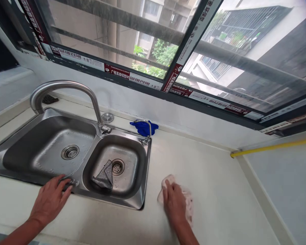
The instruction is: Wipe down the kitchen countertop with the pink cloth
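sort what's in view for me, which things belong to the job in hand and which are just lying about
In use:
pale cloth, under the right hand
counter, beneath that cloth

Just lying about:
grey cloth, in the smaller sink bowl
blue cloth, by the small tap

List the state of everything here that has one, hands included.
Left hand, open, at the sink rim
Right hand, on pale cloth
Pale cloth, rumpled, on countertop
Grey cloth, folded over, in right basin
Blue cloth, bunched behind small tap
Left basin, wet
Large faucet, no flow visible
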### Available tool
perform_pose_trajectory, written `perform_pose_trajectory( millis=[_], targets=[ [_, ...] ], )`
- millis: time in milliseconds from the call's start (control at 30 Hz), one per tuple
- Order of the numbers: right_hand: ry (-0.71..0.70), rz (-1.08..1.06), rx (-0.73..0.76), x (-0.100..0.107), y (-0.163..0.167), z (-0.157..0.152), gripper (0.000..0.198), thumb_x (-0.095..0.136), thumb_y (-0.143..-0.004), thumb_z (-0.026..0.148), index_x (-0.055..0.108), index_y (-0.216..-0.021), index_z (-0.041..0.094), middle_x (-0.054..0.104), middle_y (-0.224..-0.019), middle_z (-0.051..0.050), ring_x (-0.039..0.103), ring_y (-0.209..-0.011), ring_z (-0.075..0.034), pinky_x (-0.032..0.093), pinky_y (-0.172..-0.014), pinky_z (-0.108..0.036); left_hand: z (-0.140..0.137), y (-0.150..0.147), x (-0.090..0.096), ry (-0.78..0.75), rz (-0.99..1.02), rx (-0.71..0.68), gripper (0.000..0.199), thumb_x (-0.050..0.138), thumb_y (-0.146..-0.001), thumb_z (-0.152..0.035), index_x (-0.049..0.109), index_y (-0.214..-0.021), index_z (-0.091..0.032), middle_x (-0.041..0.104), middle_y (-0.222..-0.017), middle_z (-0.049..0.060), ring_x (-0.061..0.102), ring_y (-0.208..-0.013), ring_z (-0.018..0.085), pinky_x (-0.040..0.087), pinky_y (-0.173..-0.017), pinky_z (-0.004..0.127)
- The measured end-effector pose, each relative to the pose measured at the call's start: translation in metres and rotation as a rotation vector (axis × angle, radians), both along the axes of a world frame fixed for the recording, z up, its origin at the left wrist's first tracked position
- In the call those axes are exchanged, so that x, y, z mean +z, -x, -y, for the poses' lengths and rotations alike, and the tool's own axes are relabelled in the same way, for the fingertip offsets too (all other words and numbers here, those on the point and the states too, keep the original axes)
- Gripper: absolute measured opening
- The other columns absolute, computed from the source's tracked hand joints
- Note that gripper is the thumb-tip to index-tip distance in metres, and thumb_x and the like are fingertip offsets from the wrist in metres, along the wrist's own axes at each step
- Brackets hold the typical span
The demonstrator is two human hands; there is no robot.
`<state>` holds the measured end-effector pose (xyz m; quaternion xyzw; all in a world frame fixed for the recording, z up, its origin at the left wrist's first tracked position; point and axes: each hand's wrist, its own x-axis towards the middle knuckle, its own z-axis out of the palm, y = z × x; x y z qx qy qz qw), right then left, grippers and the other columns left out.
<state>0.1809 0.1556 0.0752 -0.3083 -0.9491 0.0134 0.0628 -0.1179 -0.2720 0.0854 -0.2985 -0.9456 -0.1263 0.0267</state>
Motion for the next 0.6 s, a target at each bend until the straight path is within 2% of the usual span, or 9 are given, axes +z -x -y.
perform_pose_trajectory(
  millis=[100, 167, 233, 300, 367, 433, 500, 600],
  targets=[
    [0.049, -0.013, 0.199, -0.003, -0.016, 0.031, 0.043, 0.033, -0.106, 0.043, 0.055, -0.137, 0.023, 0.057, -0.114, -0.013, 0.053, -0.102, -0.026, 0.044, -0.085, -0.038, 0.001, 0.000, -0.001, 0.015, 0.002, -0.002, 0.042, 0.038, -0.091, -0.047, 0.068, -0.105, -0.022, 0.061, -0.126, 0.017, 0.056, -0.119, 0.035, 0.045, -0.094, 0.049],
    [0.044, 0.056, 0.212, 0.001, -0.017, 0.020, 0.043, 0.038, -0.104, 0.044, 0.053, -0.141, 0.029, 0.056, -0.123, -0.012, 0.052, -0.110, -0.028, 0.042, -0.090, -0.042, 0.003, 0.000, -0.003, 0.016, -0.006, -0.009, 0.042, 0.038, -0.091, -0.047, 0.068, -0.106, -0.022, 0.061, -0.127, 0.017, 0.055, -0.119, 0.035, 0.044, -0.094, 0.049],
    [0.008, 0.145, 0.079, 0.010, -0.011, -0.013, 0.045, 0.040, -0.102, 0.045, 0.050, -0.144, 0.031, 0.053, -0.132, -0.012, 0.048, -0.119, -0.031, 0.039, -0.097, -0.050, 0.005, 0.001, -0.005, 0.019, -0.018, -0.022, 0.042, 0.038, -0.092, -0.047, 0.068, -0.106, -0.022, 0.061, -0.127, 0.017, 0.055, -0.120, 0.035, 0.044, -0.095, 0.050],
    [-0.024, 0.216, -0.122, 0.020, 0.000, -0.058, 0.050, 0.039, -0.101, 0.046, 0.046, -0.147, 0.030, 0.047, -0.141, -0.014, 0.042, -0.127, -0.033, 0.034, -0.101, -0.055, 0.006, 0.002, -0.006, 0.029, -0.026, -0.038, 0.043, 0.038, -0.092, -0.047, 0.068, -0.107, -0.020, 0.061, -0.127, 0.018, 0.055, -0.120, 0.036, 0.044, -0.095, 0.050],
    [-0.012, 0.248, -0.288, 0.029, 0.012, -0.099, 0.054, 0.037, -0.101, 0.050, 0.041, -0.150, 0.028, 0.042, -0.147, -0.014, 0.038, -0.132, -0.033, 0.031, -0.104, -0.056, 0.006, 0.004, -0.006, 0.036, -0.028, -0.047, 0.044, 0.038, -0.092, -0.047, 0.068, -0.108, -0.019, 0.061, -0.126, 0.019, 0.055, -0.120, 0.036, 0.044, -0.095, 0.051],
    [0.021, 0.235, -0.409, 0.035, 0.025, -0.126, 0.056, 0.032, -0.102, 0.053, 0.039, -0.151, 0.029, 0.038, -0.150, -0.014, 0.034, -0.135, -0.033, 0.031, -0.105, -0.057, 0.005, 0.004, -0.005, 0.037, -0.022, -0.043, 0.044, 0.038, -0.092, -0.047, 0.067, -0.108, -0.020, 0.061, -0.125, 0.018, 0.056, -0.119, 0.036, 0.045, -0.095, 0.051],
    [0.035, 0.207, -0.498, 0.037, 0.038, -0.133, 0.057, 0.024, -0.103, 0.054, 0.039, -0.152, 0.027, 0.034, -0.153, -0.016, 0.031, -0.137, -0.036, 0.031, -0.104, -0.062, 0.004, 0.005, -0.004, 0.038, -0.015, -0.029, 0.043, 0.037, -0.092, -0.048, 0.067, -0.107, -0.020, 0.061, -0.125, 0.017, 0.056, -0.119, 0.036, 0.045, -0.094, 0.051],
    [0.024, 0.199, -0.488, 0.034, 0.053, -0.106, 0.057, 0.018, -0.104, 0.049, 0.041, -0.151, 0.025, 0.029, -0.156, -0.016, 0.027, -0.139, -0.038, 0.030, -0.102, -0.068, 0.003, 0.004, -0.003, 0.047, -0.008, -0.020, 0.042, 0.035, -0.092, -0.048, 0.065, -0.106, -0.022, 0.061, -0.125, 0.015, 0.055, -0.119, 0.034, 0.045, -0.095, 0.052]
  ],
)
